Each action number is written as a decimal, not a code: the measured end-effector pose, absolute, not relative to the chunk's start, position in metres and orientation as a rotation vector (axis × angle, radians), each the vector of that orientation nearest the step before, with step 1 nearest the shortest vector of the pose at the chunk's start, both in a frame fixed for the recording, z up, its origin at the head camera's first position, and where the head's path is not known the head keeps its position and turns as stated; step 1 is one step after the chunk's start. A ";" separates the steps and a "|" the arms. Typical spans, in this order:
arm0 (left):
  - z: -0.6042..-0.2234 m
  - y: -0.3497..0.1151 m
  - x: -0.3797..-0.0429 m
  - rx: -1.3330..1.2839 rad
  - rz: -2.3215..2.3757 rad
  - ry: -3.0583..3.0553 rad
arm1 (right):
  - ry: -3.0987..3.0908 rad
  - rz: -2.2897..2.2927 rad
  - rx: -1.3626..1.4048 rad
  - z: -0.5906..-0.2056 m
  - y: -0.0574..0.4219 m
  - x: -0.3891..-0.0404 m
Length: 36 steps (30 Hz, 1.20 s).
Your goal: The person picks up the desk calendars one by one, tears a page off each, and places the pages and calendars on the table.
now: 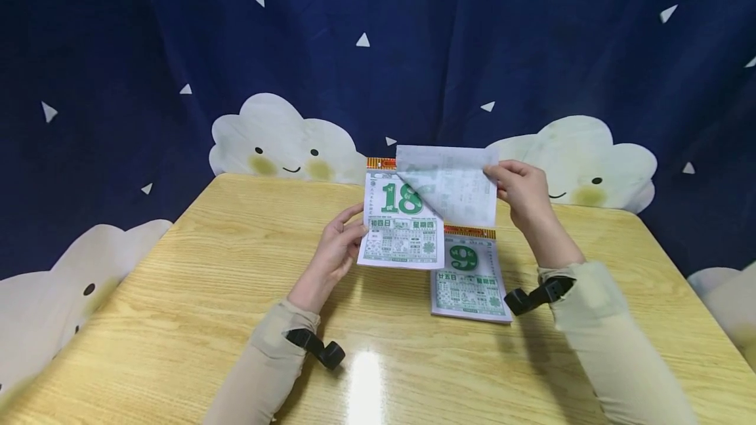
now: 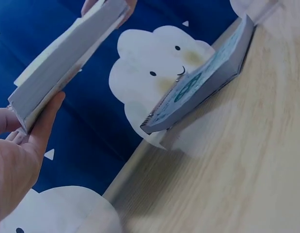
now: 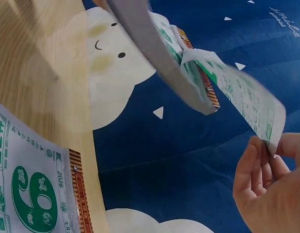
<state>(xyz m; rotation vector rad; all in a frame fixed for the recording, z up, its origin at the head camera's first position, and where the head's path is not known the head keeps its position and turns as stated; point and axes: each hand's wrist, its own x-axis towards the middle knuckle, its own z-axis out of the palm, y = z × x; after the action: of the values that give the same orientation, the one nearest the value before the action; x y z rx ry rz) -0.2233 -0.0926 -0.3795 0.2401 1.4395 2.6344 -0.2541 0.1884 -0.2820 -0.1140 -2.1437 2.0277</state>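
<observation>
A thick tear-off calendar (image 1: 401, 241) showing a green 18 is held up off the table. My left hand (image 1: 338, 241) grips it by its left edge, thumb in front and fingers behind, as the left wrist view also shows. Between thumb and fingers, my right hand (image 1: 522, 192) pinches the corner of a thin calendar sheet (image 1: 455, 182). That sheet is pulled up and to the right, its pale back facing the head camera, and it meets the calendar near the red and gold top strip (image 1: 380, 163). A second calendar (image 1: 470, 281) with a green 9 lies below, partly covered.
The wooden table (image 1: 207, 307) spreads under both arms. Behind it hangs a dark blue curtain (image 1: 331, 71) with white clouds and small triangles. A black wrist camera (image 1: 319, 348) is strapped on the left sleeve, another camera (image 1: 537, 295) on the right one.
</observation>
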 end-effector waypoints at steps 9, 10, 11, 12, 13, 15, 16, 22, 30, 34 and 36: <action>-0.381 -0.096 -0.224 0.272 2.582 1.538 | -2.182 1.948 -0.090 -0.287 0.189 -0.254; -0.382 -0.097 -0.224 0.276 2.560 1.570 | -2.203 1.914 -0.080 -0.288 0.190 -0.254; -0.382 -0.098 -0.224 0.279 2.538 1.595 | -2.228 1.872 -0.069 -0.288 0.190 -0.255; -0.383 -0.099 -0.224 0.284 2.514 1.619 | -2.237 1.844 -0.058 -0.288 0.191 -0.256; -0.384 -0.099 -0.224 0.288 2.489 1.642 | -2.247 1.814 -0.051 -0.288 0.192 -0.256; -0.385 -0.100 -0.225 0.295 2.449 1.680 | -2.268 1.759 -0.040 -0.287 0.194 -0.257; -0.386 -0.100 -0.225 0.298 2.433 1.694 | -2.276 1.737 -0.036 -0.286 0.195 -0.257; -0.386 -0.099 -0.225 0.321 2.387 1.728 | -2.274 1.706 -0.048 -0.281 0.199 -0.258; -0.388 -0.097 -0.224 0.280 2.423 1.674 | -2.288 1.750 -0.067 -0.281 0.204 -0.259; -0.388 -0.097 -0.227 0.228 2.555 1.497 | -2.155 1.923 -0.095 -0.281 0.208 -0.258; -0.388 -0.100 -0.228 0.198 2.627 1.435 | -2.066 2.016 -0.106 -0.281 0.211 -0.258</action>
<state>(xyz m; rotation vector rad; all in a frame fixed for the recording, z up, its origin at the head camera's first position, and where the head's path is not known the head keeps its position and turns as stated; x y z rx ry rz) -0.2278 -0.1002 -0.3884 0.1984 1.4352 2.6267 -0.2578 0.2111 -0.2811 -0.1065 -2.0664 2.0164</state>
